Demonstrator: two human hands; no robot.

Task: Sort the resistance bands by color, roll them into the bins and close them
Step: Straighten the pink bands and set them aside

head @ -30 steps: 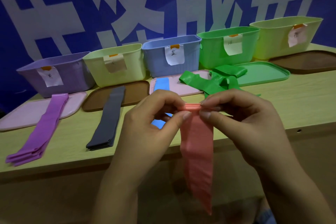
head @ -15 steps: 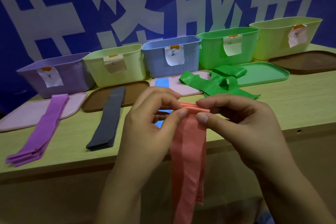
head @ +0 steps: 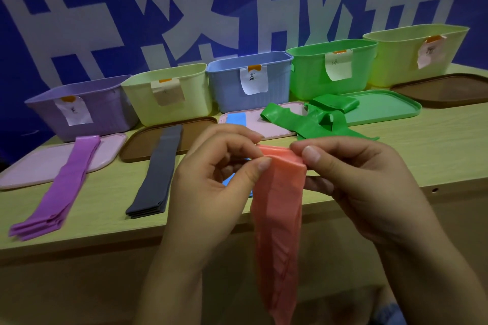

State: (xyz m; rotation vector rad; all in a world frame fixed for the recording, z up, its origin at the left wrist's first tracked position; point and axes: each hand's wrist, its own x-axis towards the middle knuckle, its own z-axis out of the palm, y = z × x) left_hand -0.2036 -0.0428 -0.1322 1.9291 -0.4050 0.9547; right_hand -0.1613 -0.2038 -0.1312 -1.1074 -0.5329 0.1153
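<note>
**Both hands pinch the top of the pink band**

We see the left hand [head: 211, 179] and the right hand [head: 361, 182] meeting in front of the counter [head: 422, 145], each with thumb and fingers curled to pinch the top edge of the pink band [head: 280, 208]. The band's top is bunched between the two hands; the rest hangs straight down below them, past the counter's front edge.

Beyond the left hand, a blue band [head: 235, 119] lies on a pink lid [head: 274, 124], mostly hidden by the fingers. Beyond the right hand, loose green bands [head: 303, 124] sprawl across that lid and a green lid [head: 383, 108]. To the left of the left hand lie a folded dark grey band [head: 158, 174], its far end on a brown lid [head: 200, 129], and farther left a purple band [head: 66, 187] lying partly on another pink lid [head: 31, 169].

Along the back, well beyond both hands, stand five open bins with paper labels: purple bin [head: 105, 111], pale yellow bin [head: 195, 92], blue bin [head: 227, 87], green bin [head: 309, 74] and a yellow-green bin [head: 396, 60], which has a second brown lid [head: 449, 90] before it.
</note>
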